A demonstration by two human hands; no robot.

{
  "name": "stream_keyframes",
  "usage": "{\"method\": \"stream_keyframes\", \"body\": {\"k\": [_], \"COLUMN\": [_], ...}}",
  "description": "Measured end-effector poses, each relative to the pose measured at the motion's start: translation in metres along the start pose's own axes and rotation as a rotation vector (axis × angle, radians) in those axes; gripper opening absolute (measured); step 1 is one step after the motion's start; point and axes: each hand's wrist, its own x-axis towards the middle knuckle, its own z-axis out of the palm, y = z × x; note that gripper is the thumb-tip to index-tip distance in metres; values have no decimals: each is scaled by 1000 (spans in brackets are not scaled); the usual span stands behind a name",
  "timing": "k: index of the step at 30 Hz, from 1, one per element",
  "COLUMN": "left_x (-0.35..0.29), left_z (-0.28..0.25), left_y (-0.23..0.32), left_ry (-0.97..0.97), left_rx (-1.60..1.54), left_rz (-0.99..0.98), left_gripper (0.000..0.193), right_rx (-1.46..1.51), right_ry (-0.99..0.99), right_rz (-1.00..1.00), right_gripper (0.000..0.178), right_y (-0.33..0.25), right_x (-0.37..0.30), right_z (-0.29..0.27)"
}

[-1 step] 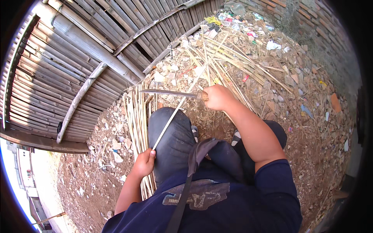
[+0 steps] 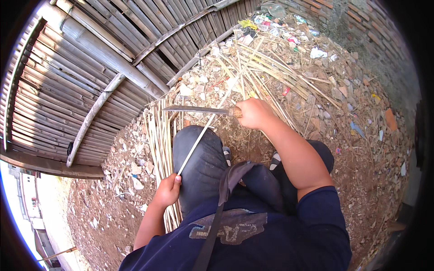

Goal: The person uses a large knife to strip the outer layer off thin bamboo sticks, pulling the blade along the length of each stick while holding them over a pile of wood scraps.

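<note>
My right hand (image 2: 253,113) is closed round the wooden handle of a long knife (image 2: 199,109), its blade pointing left. My left hand (image 2: 168,189) grips the near end of a thin pale bamboo strip (image 2: 195,145) beside my left knee. The strip slants up and away to the right and crosses the blade near the handle; whether the edge bites into it I cannot tell. Along the outside of my left leg lies a bundle of similar strips (image 2: 157,135). Ahead of my right hand, more strips (image 2: 280,67) are spread loosely over the ground.
A bamboo-slat wall (image 2: 90,81) with thick poles rises at the left. At the far right stands a brick wall (image 2: 384,40). Stones, broken brick and litter (image 2: 271,22) cover the dirt, thickest at the back. A dark strap (image 2: 214,226) hangs down my front.
Almost nothing differs. Both hands, the knife and the strip stay in nearly the same place, with the blade perhaps turned very slightly.
</note>
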Motion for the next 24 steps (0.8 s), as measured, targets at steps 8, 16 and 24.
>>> {"method": "stream_keyframes", "body": {"k": [8, 16, 24], "left_x": [0, -3, 2], "left_z": [2, 5, 2], "left_y": [-5, -2, -13], "left_ry": [-4, 54, -1], "left_rx": [-39, 6, -71], "left_rz": [-8, 19, 16], "left_gripper": [44, 45, 47], "right_rx": [-106, -31, -54], "right_ry": [-22, -34, -101], "right_rz": [-206, 83, -123], "right_gripper": [23, 32, 26], "right_y": [-21, -4, -6], "right_x": [-6, -3, -9], "right_z": [-5, -22, -24]}}
